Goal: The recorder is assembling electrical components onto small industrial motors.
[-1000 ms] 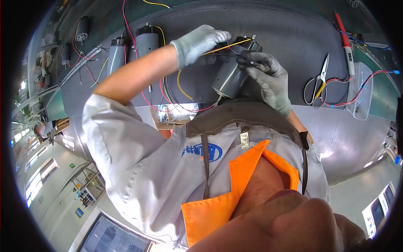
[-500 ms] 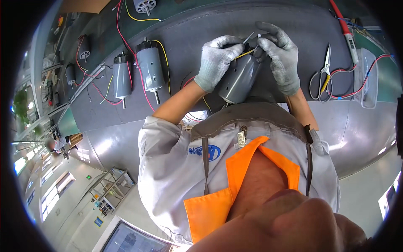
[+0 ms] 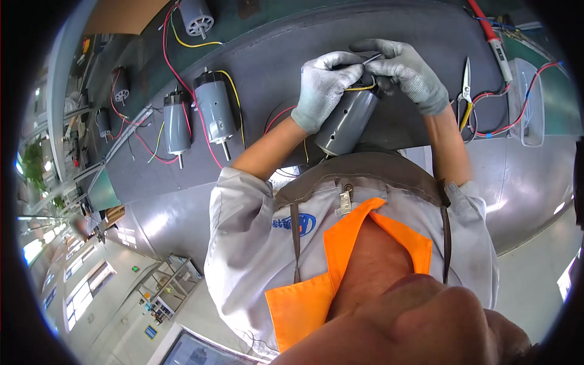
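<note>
I hold a grey cylindrical motor point(image 3: 348, 121) upright over the dark grey mat point(image 3: 267, 55), close to my chest. My left hand point(image 3: 323, 85), in a grey glove, wraps the motor's upper end. My right hand point(image 3: 404, 72), also gloved, pinches a thin tool or wire tip point(image 3: 371, 59) at the motor's top. A yellow wire point(image 3: 359, 88) curls between both hands. A red wire point(image 3: 277, 115) trails from the motor toward the left.
Two grey motors point(image 3: 214, 109) point(image 3: 176, 125) with red and yellow leads lie on the mat at left, another point(image 3: 196, 17) sits at the top. Scissors point(image 3: 465, 82), a red-handled tool point(image 3: 490, 33) and a clear tray point(image 3: 528, 100) of wires lie at right.
Both hands and the motor have shifted right and upward in the picture; my left hand has moved from above the motor to a grip on its top beside the right hand.
</note>
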The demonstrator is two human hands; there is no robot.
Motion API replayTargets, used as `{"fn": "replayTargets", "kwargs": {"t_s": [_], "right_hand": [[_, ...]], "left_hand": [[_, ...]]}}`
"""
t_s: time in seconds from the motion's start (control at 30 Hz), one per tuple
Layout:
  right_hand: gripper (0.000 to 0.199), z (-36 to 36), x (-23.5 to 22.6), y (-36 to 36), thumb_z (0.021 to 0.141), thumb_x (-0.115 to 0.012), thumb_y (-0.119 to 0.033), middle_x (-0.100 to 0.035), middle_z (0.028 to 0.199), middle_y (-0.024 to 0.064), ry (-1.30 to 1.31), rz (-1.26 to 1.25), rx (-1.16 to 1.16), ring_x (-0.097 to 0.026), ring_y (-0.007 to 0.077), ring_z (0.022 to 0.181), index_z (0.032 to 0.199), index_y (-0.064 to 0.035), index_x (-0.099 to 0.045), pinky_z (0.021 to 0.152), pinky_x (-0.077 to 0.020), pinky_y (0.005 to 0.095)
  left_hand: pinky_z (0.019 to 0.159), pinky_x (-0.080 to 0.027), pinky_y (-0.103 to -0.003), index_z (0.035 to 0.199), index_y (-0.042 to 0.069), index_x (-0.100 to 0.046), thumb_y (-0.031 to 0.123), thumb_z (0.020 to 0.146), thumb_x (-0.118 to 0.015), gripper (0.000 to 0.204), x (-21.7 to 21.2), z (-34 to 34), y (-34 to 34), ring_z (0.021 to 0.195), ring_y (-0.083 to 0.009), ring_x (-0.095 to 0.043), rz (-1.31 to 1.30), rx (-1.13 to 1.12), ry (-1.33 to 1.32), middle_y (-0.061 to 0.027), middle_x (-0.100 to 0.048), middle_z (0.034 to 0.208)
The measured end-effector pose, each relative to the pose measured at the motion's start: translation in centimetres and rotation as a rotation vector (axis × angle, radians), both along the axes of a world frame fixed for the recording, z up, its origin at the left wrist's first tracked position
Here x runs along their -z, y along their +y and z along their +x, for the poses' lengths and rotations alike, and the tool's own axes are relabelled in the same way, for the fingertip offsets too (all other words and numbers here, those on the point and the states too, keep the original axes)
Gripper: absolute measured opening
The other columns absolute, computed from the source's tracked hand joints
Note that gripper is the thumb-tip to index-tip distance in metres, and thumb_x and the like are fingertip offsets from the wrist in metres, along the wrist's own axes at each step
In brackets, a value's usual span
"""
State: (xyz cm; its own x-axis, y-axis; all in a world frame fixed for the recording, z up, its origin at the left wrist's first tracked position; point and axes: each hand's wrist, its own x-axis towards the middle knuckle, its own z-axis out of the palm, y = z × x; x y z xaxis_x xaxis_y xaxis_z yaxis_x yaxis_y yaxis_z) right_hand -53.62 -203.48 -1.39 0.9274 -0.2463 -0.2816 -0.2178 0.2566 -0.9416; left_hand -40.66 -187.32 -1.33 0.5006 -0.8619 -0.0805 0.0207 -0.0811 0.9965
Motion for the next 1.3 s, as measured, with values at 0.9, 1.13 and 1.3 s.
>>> {"fn": "replayTargets", "kwargs": {"t_s": [0.9, 1.13, 1.3], "right_hand": [[0.028, -1.7, 1.0, 3.0, 0.089, -0.067, -0.013, -0.067, 0.078, 0.0086, -0.122, -0.496, 0.322, -0.065, 0.0187, 0.071, 0.114, -0.0005, -0.070, 0.064, -0.0511, 0.0297], [0.015, -3.1, 1.9, 1.6, 0.087, -0.070, -0.011, -0.072, 0.093, 0.0137, -0.021, -0.703, 0.443, -0.070, 0.0238, 0.081, 0.096, 0.0003, -0.074, 0.074, -0.0548, 0.0314], [0.011, -2.0, 4.1, -0.7, 0.086, -0.068, -0.007, -0.072, 0.090, 0.0129, -0.046, -1.011, 0.611, -0.070, 0.0223, 0.082, 0.092, 0.0002, -0.074, 0.074, -0.0547, 0.0323]], "left_hand": [[0.071, -0.052, -0.023, 0.101, -0.003, -0.072, 0.003, 0.089, -0.068, 0.014, 0.5, -1.6, -0.6, 0.077, -0.0054, -0.060, -0.021, 0.008, -0.448, -0.0026, -0.070, 0.087], [0.066, -0.051, -0.025, 0.102, 0.000, -0.069, 0.001, 0.087, -0.068, 0.015, 0.4, -3.1, 0.6, 0.071, -0.0084, -0.060, 0.036, -0.193, -0.239, -0.0075, -0.068, 0.085], [0.065, -0.052, -0.037, 0.100, 0.004, -0.066, 0.004, 0.083, -0.071, 0.017, 1.1, -2.7, 0.5, 0.069, -0.0282, -0.064, -0.178, -0.037, -0.862, -0.0123, -0.068, 0.087]]}}
